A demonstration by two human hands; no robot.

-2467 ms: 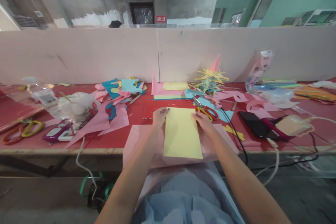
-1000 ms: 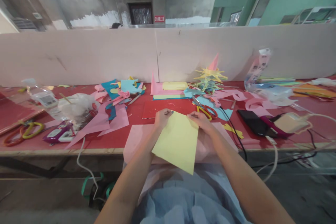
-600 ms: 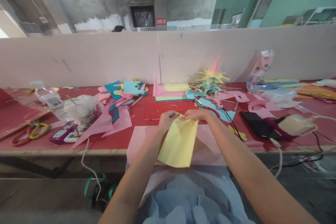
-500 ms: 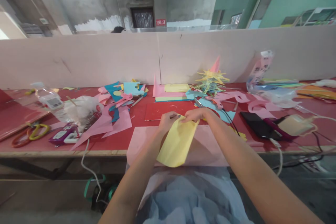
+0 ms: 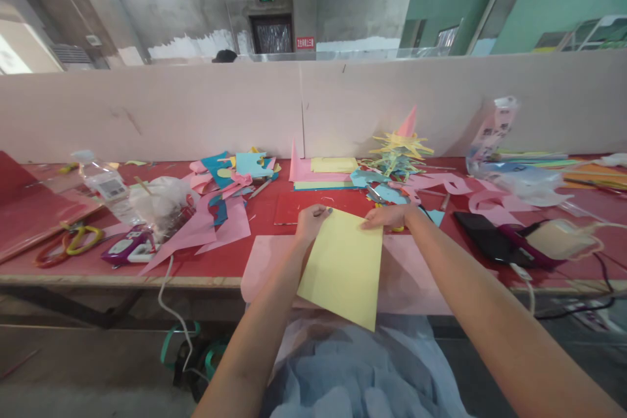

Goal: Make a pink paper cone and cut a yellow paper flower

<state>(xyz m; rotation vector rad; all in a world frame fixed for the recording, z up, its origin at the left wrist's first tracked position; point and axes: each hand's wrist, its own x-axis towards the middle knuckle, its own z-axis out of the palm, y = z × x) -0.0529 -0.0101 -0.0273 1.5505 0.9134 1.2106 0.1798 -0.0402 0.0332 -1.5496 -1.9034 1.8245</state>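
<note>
A sheet of yellow paper (image 5: 343, 268) hangs between my two hands, tilted toward me. My left hand (image 5: 312, 222) is closed on its upper left corner. Fingers of my right hand (image 5: 386, 216) pinch the upper right corner. Under and behind the yellow sheet lies a large pink paper (image 5: 411, 274), which reaches over the table's front edge. Beyond my hands is a red rectangular board (image 5: 289, 202), partly covered by the left hand. Behind that sit stacked pink, yellow and blue sheets (image 5: 333, 166).
Coloured scraps (image 5: 230, 176), scissors (image 5: 81, 240), a purple device (image 5: 128, 246) and a plastic bottle (image 5: 105, 183) lie leftward. To the right are a layered paper tree (image 5: 401, 144), a black phone (image 5: 484, 235) and cables. A pale partition (image 5: 220, 111) closes off the back.
The yellow paper has gone from curled and narrow to spread flat and wider. My right hand has moved right, away from my left hand. The view has shifted slightly.
</note>
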